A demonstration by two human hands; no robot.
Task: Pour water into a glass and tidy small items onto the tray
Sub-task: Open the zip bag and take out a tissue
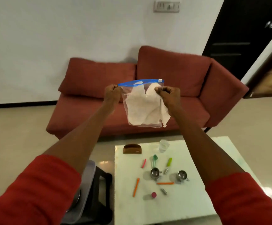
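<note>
I hold a clear zip bag with a blue seal strip up in front of me; white tissue paper is inside it. My left hand pinches its top left corner and my right hand grips its right side. Far below, on the white table, stand a clear glass and two small steel cups. Scattered round them lie orange sticks, a pink stick, a green piece, teal spoons and a pink-capped bottle.
A red sofa stands behind the table against a white wall. A brown wooden holder sits at the table's far left corner. A black stool with a grey tray on it is left of the table. A dark door is at right.
</note>
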